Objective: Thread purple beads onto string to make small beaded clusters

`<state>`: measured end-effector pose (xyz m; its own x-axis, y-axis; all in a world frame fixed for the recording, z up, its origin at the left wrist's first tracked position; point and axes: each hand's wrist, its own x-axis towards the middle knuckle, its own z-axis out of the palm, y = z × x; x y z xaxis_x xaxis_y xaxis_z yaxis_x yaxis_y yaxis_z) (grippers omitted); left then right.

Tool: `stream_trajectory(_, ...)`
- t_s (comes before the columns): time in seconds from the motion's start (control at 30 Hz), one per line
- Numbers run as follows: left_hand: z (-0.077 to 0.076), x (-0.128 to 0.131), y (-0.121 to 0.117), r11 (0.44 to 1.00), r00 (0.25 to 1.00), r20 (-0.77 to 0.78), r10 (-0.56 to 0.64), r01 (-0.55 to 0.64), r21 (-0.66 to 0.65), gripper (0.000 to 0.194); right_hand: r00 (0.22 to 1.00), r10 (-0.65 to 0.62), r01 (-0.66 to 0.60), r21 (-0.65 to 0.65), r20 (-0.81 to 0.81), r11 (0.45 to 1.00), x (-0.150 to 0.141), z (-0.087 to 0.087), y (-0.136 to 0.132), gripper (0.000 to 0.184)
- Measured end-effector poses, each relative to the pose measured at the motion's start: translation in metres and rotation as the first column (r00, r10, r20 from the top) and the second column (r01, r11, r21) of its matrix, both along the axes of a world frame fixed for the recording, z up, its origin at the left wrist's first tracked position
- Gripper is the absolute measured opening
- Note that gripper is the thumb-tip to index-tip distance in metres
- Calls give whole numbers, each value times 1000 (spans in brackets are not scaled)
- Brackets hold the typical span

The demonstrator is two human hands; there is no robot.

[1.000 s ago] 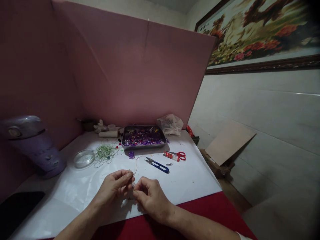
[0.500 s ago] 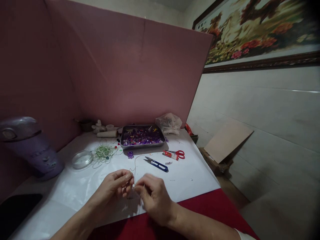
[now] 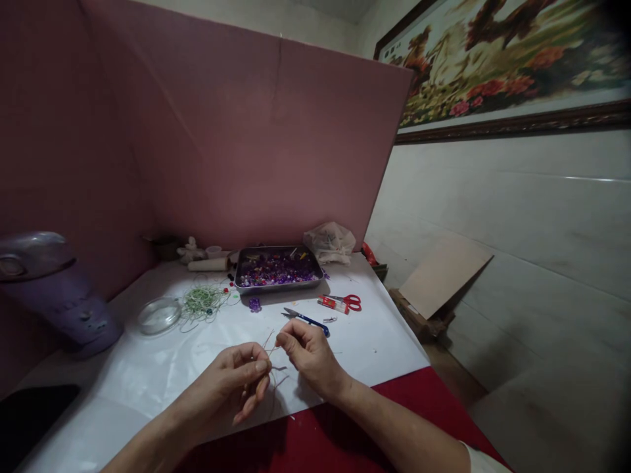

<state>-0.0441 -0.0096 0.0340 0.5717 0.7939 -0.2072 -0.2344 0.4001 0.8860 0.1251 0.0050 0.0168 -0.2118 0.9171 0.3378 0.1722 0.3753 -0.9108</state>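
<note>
Over the white sheet, my left hand [image 3: 241, 378] pinches a thin reddish-brown cord [image 3: 275, 349] between thumb and forefinger, its other fingers loosely curled. Loose cord ends stick out past the fingertips. Just to the right, my right hand [image 3: 313, 358] is closed, thumb against forefinger, on a strand of the same cord. The tips of both hands are close but apart. Beyond the right hand lie dark blue thread snips [image 3: 321, 327], partly covered by it. A purple beaded piece [image 3: 255, 305] rests in front of the bead tray [image 3: 276, 287].
Red-handled scissors [image 3: 351, 302] and a lighter [image 3: 335, 304] lie at the right. On the left are a tangle of green thread [image 3: 201, 302], a clear round dish [image 3: 159, 316] and a purple bottle [image 3: 73, 309]. A plastic bag [image 3: 329, 242] sits behind; pink panels [image 3: 256, 144] enclose the table.
My right hand has moved up and slightly right, drawing a strand away from my left hand. The small white bead seen between the fingertips no longer shows there.
</note>
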Motion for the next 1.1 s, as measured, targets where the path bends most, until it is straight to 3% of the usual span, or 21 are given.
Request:
stream_trajectory(0.4, -16, 1, 1, 993, 992, -51, -116, 115, -27, 15, 987, -156, 151, 116, 30, 982, -1, 0, 4, 23)
stream_trajectory(0.47, -15, 2, 2, 999, 996, -78, -48, 49, 12, 17, 981, -186, 176, 146, 54, 974, -1, 0, 4, 19)
stream_trajectory(0.53, -12, 3, 2, 991, 985, -133, 106, -95, 91, 21, 967, -252, 241, 195, 36, 951, -2, 2, 1, 12)
stream_trajectory(0.63, -4, 3, 4, 939, 920, -229, 319, -274, 208, 24, 960, -272, 279, 224, -64, 934, -7, 5, -10, 19)
stream_trajectory(0.7, 0, 2, 5, 909, 875, -274, 398, -336, 246, 25, 970, -205, 224, 157, -131, 962, -14, 3, -17, 14)
stream_trajectory(0.8, 3, 1, 5, 885, 845, -303, 440, -353, 302, 26, 952, -155, 135, -92, -265, 987, -28, -4, -23, 18)
stream_trajectory(0.87, 3, 1, 5, 883, 856, -288, 429, -330, 334, 24, 913, -128, 3, -307, -388, 952, -35, -9, -22, 26)
stream_trajectory(0.93, 1, 0, 5, 873, 860, -279, 427, -312, 374, 22, 879, -100, -137, -448, -466, 883, -38, -10, -19, 30)
stream_trajectory(1.0, -2, -1, 5, 861, 848, -297, 438, -302, 409, 21, 896, -52, -200, -507, -440, 838, -35, -7, -16, 29)
stream_trajectory(1.03, -3, -1, 5, 863, 845, -310, 436, -294, 411, 21, 922, -30, -183, -505, -385, 843, -33, -5, -16, 26)
stream_trajectory(1.1, -6, -2, 5, 878, 850, -315, 422, -297, 375, 22, 979, -17, -68, -401, -203, 914, -26, -2, -16, 16)
